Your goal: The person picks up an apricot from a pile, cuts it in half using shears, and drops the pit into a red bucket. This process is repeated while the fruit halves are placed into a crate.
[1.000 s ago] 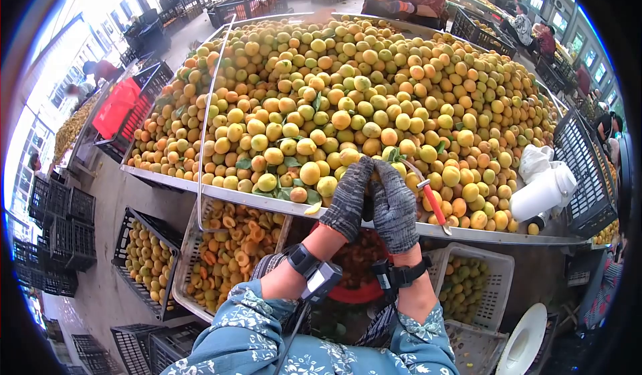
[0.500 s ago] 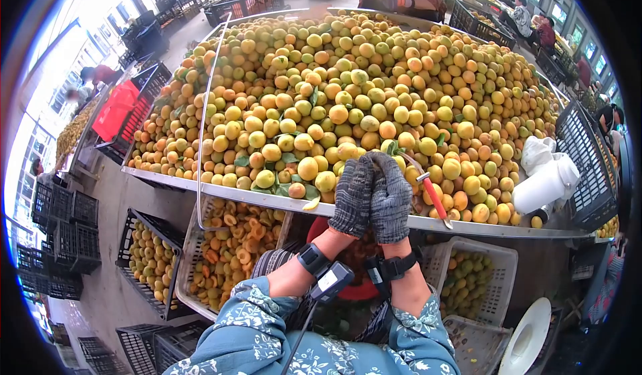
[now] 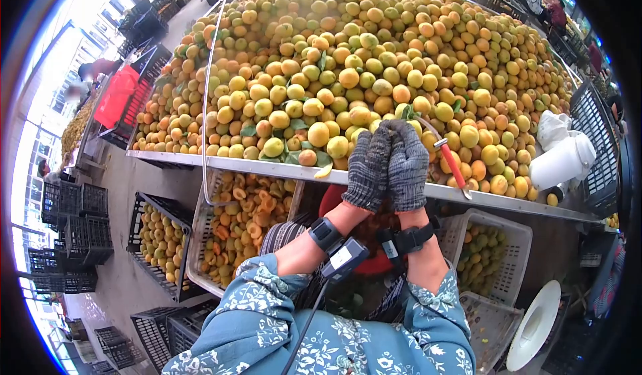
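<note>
My left hand (image 3: pixel 366 171) and my right hand (image 3: pixel 407 168), both in grey knitted gloves, are pressed together at the front rim of the fruit table. Their fingers are curled inward, and whatever they hold is hidden behind the gloves. Beyond the fingertips rises a large heap of yellow-orange apricots (image 3: pixel 319 134) with a few green leaves among them. A red-handled tool with a thin curved metal end (image 3: pixel 453 164) rests against the fruit just right of my right hand. A yellow piece of fruit (image 3: pixel 323 172) lies on the metal rim (image 3: pixel 267 168), left of my left hand.
Below the rim, a crate (image 3: pixel 200 241) holds halved apricots, beside a black crate (image 3: pixel 142 241) of whole ones. A red basin (image 3: pixel 374 263) sits under my wrists. At right are a pale crate (image 3: pixel 515 255), a white jug (image 3: pixel 562 162) and a white hat (image 3: pixel 535 325).
The view has tilted downward, so the heap and table sit higher in it. My hands stay together at the rim, and the red-handled tool keeps its place beside them.
</note>
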A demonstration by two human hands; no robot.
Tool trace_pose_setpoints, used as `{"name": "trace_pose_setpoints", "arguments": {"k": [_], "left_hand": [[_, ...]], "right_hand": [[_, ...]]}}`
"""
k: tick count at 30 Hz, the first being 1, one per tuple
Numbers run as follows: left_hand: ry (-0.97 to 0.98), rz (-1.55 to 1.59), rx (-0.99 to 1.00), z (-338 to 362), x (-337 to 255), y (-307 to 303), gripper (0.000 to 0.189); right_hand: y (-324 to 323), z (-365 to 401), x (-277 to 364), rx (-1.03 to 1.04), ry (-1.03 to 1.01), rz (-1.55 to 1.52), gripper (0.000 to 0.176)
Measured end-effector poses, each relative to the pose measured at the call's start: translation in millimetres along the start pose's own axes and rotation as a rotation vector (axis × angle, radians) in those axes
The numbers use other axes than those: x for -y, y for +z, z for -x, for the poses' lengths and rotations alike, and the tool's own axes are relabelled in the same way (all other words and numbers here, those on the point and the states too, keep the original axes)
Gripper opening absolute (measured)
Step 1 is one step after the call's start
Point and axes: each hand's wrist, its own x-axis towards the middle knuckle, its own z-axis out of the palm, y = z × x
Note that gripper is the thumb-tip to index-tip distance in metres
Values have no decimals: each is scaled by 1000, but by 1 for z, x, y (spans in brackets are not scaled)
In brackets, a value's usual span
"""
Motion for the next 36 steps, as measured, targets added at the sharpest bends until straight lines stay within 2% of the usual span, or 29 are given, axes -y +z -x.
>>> {"name": "trace_pose_setpoints", "arguments": {"k": [2,3,4,6,7,8,9,10,12,14,15,16,18,19,21,22,24,27,32,34,36], "left_hand": [[-24,-257,151,-2,-7,-6,26],[-106,-147,155,1,-3,-4,25],[-106,-148,152,2,1,-6,25],[176,-310,140,-2,7,-8,25],[68,-50,75,-3,13,-7,24],[74,-51,65,-2,27,-4,24],[-238,431,95,-1,39,-1,25],[-551,911,126,2,51,2,26],[-546,862,141,1,46,-2,28],[-542,848,188,0,38,-3,27],[-641,969,201,-4,29,-5,26],[-641,968,202,0,33,0,26],[-413,641,125,5,36,5,24],[-414,639,127,7,38,4,24],[15,-66,206,-5,11,-13,24],[13,-66,209,-4,10,-11,24],[62,-35,80,-5,6,-7,29],[32,-154,198,-6,-10,-17,27],[-13,-117,164,-6,-21,-19,28],[-12,-98,141,-3,-20,-18,29],[30,-204,132,-1,-16,-15,28]], "right_hand": [[-1,2,-5,16,25,-18,20],[-1,2,-6,26,23,-49,20],[-2,1,-6,35,15,-78,20],[-11,0,-2,77,-23,-17,22],[-15,-3,0,154,-72,14,23],[-20,-6,2,229,-120,46,25],[-27,-8,2,330,-32,42,29],[-31,-10,1,329,-36,44,29],[-32,-10,0,404,-65,134,32],[-31,-9,0,397,-63,152,31],[-31,-9,0,388,-62,176,31],[-32,-9,0,379,-61,200,30],[-30,-7,2,345,-71,184,28],[-28,-6,3,312,-84,168,26],[-22,-1,2,252,-113,158,25],[-20,0,1,195,-145,152,25],[-18,1,-2,169,-155,157,24],[-14,3,0,115,-151,156,24],[-8,6,6,49,-150,130,23],[-6,7,9,24,-35,44,21],[-7,7,11,25,-30,34,21]]}}
